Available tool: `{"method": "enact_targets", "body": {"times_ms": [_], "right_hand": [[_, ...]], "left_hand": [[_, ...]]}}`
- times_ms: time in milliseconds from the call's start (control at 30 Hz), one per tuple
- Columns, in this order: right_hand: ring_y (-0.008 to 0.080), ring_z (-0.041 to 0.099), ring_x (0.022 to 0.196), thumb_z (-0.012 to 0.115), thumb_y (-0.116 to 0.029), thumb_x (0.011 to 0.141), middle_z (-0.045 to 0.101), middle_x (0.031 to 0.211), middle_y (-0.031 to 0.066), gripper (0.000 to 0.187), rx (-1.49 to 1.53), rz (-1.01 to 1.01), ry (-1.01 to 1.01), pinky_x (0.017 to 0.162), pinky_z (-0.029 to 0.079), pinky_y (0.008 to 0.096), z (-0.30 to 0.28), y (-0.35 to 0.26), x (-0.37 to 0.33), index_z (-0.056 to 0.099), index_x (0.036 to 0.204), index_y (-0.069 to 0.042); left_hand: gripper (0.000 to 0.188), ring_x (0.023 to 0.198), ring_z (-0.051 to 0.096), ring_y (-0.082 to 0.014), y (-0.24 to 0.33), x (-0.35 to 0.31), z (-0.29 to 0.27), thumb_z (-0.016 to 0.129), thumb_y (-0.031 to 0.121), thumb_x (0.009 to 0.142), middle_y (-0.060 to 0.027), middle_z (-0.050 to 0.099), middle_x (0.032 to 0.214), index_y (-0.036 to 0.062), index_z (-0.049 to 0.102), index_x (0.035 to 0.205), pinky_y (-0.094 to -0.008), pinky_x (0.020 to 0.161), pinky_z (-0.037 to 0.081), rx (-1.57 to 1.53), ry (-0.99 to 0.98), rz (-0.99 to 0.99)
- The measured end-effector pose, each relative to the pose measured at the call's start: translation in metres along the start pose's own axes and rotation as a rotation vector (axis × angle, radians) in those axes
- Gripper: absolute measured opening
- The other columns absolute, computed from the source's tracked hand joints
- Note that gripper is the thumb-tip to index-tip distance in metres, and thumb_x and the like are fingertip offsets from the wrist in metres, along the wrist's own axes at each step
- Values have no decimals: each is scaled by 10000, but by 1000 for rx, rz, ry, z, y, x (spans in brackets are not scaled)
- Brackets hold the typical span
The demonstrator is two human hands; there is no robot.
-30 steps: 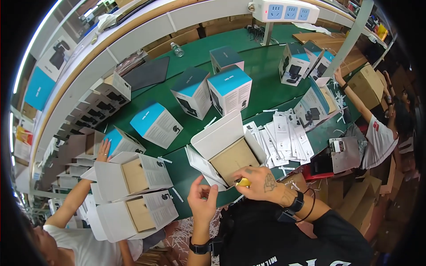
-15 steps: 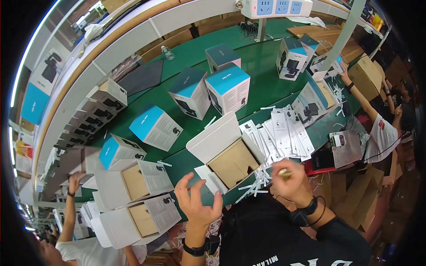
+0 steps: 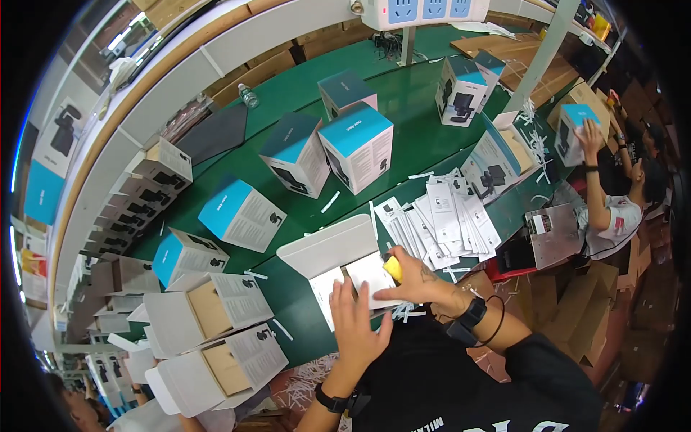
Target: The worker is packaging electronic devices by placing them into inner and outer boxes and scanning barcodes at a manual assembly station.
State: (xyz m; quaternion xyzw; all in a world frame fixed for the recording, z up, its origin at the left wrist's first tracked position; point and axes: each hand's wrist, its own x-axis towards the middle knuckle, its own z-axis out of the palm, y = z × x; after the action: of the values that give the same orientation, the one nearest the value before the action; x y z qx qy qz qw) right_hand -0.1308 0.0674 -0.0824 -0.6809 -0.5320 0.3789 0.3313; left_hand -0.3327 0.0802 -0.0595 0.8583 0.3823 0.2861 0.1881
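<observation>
The white carton in front of me stands with its big lid flap raised toward the far side and its side flaps folded inward over the opening. My left hand lies on the near-left flap, fingers extended and thumb apart, holding nothing. At the carton's right side my right hand is closed around a small yellow tool whose kind I cannot make out. Its fingertips reach onto the right flap. Most of the brown cardboard insert inside is hidden by the flaps.
Two cartons with raised flaps stand left. Closed blue-topped boxes are spread over the green table. Beside my carton lie a pile of white leaflets and paper strips. Another person holds a box at right.
Both hands have come in to the carton from either side, and its side flaps have swung inward. At right, the other person has lifted a blue-topped box. The view has shifted slightly.
</observation>
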Motion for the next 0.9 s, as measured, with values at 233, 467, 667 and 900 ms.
{"method": "enact_targets", "body": {"times_ms": [233, 467, 667, 900], "right_hand": [[378, 695, 898, 664, -250, 958, 664, 989, 241, 408, 66, 85, -63, 753, 536, 408, -22, -11, -14, 470, 1212, 4], [396, 692, 746, 586, -213, 961, 688, 766, 202, 253, -236, -54, -192, 685, 529, 478, -59, -19, -7, 558, 1099, -3], [405, 695, 743, 602, -199, 945, 691, 768, 213, 234, -180, -16, -221, 689, 539, 472, -56, -19, 0, 594, 1059, 4], [403, 701, 742, 620, -201, 929, 696, 778, 225, 252, -151, -56, -238, 699, 546, 461, -54, -19, 11, 605, 1054, 17]], "left_hand": [[766, 1421, 367, -512, -13, -3, 14, 794, 255, 799, -284, 393, 1543, 33, 493, 1467, -606, 1148, 296, 208, -211, 50], [746, 1419, 387, -484, -16, -7, 24, 791, 293, 807, -262, 407, 1554, 76, 520, 1468, -592, 1128, 327, 269, -165, 87], [739, 1404, 410, -469, -17, -9, 22, 791, 306, 808, -249, 424, 1549, 99, 529, 1467, -589, 1120, 334, 307, -172, 98], [752, 1402, 413, -459, -25, -10, 21, 802, 311, 792, -240, 429, 1548, 120, 533, 1468, -585, 1116, 336, 300, -167, 105]]}}
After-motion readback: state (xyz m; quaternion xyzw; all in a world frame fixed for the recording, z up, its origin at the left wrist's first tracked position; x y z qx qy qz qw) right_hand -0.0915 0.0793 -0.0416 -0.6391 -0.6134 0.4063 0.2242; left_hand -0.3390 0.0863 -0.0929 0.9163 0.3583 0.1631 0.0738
